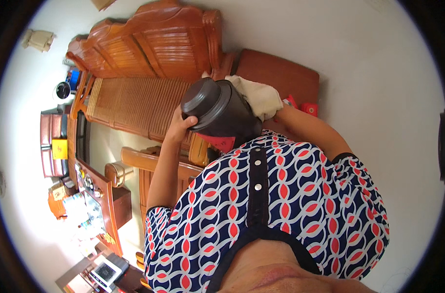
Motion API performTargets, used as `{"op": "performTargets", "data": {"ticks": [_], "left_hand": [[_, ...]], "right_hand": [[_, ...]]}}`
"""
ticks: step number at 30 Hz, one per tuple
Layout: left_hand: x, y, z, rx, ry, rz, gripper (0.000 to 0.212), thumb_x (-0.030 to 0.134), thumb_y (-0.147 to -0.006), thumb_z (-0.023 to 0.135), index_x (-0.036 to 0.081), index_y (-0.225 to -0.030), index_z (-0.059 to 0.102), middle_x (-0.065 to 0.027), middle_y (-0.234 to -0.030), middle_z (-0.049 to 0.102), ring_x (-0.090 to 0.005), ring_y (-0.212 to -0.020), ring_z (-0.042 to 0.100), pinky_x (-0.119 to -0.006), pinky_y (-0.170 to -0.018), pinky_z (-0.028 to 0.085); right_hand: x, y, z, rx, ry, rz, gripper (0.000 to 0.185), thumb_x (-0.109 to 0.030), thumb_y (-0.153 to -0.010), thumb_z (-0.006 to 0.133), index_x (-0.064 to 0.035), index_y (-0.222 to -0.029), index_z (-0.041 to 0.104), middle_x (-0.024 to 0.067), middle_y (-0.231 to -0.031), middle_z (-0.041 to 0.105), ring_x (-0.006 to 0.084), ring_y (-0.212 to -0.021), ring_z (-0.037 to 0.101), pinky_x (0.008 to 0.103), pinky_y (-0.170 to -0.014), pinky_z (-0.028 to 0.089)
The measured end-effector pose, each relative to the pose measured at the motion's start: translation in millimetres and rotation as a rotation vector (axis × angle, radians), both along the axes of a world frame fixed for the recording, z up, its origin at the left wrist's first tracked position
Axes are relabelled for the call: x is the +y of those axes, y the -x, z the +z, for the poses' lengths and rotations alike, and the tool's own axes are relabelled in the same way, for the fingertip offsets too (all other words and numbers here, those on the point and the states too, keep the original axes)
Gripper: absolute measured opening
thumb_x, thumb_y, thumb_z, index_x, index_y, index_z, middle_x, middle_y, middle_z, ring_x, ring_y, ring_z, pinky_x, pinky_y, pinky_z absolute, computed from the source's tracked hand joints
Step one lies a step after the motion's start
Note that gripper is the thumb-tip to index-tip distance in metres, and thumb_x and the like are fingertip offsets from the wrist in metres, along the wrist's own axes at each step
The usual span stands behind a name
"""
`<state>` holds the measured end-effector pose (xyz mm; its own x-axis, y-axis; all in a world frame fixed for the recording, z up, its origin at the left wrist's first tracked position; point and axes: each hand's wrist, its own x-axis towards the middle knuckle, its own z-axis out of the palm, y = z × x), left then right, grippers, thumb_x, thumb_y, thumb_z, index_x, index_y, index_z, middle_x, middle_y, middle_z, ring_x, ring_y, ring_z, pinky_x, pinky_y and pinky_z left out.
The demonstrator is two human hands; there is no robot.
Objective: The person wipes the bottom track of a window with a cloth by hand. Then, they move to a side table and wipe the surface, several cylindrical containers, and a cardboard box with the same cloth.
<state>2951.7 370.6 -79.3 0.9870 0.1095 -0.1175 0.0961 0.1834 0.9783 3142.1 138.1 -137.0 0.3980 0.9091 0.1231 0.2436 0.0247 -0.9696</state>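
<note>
A glossy black cylindrical container (240,113) with a stepped, narrower end is held tilted in front of my chest. A red patch (222,142) shows on its lower side. My left hand (180,124) grips the container by its stepped end, with the thumb on the near side. On the other side, a cream cloth (261,96) lies against the container's wall. My right hand (279,110) is mostly hidden in the folds of this cloth and presses it to the container.
Beyond my hands stands a carved wooden bench (163,47) with a slatted mat (134,104) on its seat. A reddish-brown cabinet top (277,73) is behind the cloth, with a small red box (309,109) beside it. Wooden furniture (142,157) stands below my left forearm.
</note>
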Motion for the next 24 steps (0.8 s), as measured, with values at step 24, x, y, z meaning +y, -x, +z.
{"op": "performTargets", "data": {"ticks": [24], "left_hand": [[-26.7,24.0,38.7,-0.053,-0.246,0.169,0.102,0.038,-0.060,0.090,-0.004,-0.141,0.044,-0.0134,-0.129,0.057,-0.0240,-0.121,0.054,-0.036,-0.107,0.038]], "right_hand": [[-99.8,-6.2,23.1,-0.535,0.477,0.114,0.042,-0.030,-0.088,0.066,-0.0022,-0.118,0.062,0.0151,-0.100,0.069,0.0304,-0.092,0.068,0.0399,-0.083,0.053]]}}
